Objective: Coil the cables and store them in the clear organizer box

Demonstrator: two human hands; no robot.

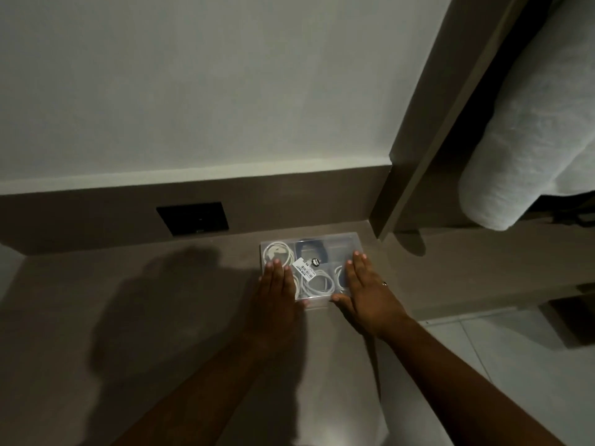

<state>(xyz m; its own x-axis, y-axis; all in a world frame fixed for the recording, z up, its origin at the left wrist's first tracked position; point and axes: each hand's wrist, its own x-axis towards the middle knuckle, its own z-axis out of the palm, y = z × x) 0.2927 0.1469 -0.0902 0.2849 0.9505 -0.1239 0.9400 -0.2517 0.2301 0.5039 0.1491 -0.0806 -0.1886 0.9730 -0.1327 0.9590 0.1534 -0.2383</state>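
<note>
Cables [317, 284], white and coiled, lay inside the clear organizer box [341, 239], which sat on the counter [161, 317] near its back edge, just below the wall ledge. I could see its lid was down, with a white barcode sticker [304, 268] and a small dark round label [316, 262] on top. I had my left hand [277, 284] flat on the left end of the lid, fingers straight and pressed together, gripping nothing. My right hand [362, 288] lay flat on the right end the same way, thumb at the front rim, a ring [384, 283] on one finger. A dark item [310, 249] showed in a rear compartment. A black wall plate [193, 218] sat in the ledge behind, left of the box.
</note>
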